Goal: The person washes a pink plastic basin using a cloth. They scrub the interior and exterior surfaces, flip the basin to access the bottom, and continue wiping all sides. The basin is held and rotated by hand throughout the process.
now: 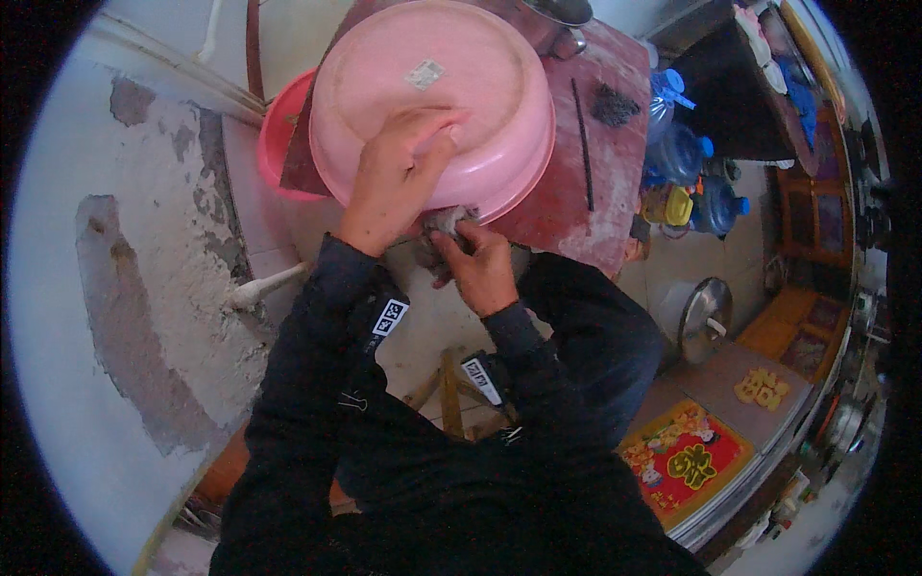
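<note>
A large pink plastic basin (413,53) lies upside down on a worn dark-red table, its base facing up with a small pale label on it. My left hand (394,173) is on the base, fingers bent and pressed against the plastic, with pink showing between thumb and forefinger. At the basin's near rim, my right hand (477,266) pinches a crumpled grey rag (448,223) between thumb and fingers. Part of that rag is hidden by the fingers.
On the red table (567,226) lie a thin black stick (583,144) and a dark tangled scrubber (615,106). A brighter pink tub (279,144) stands behind it, left. Blue water jugs (680,154) and a metal lid (705,320) are right. A pipe (269,288) juts from the left wall.
</note>
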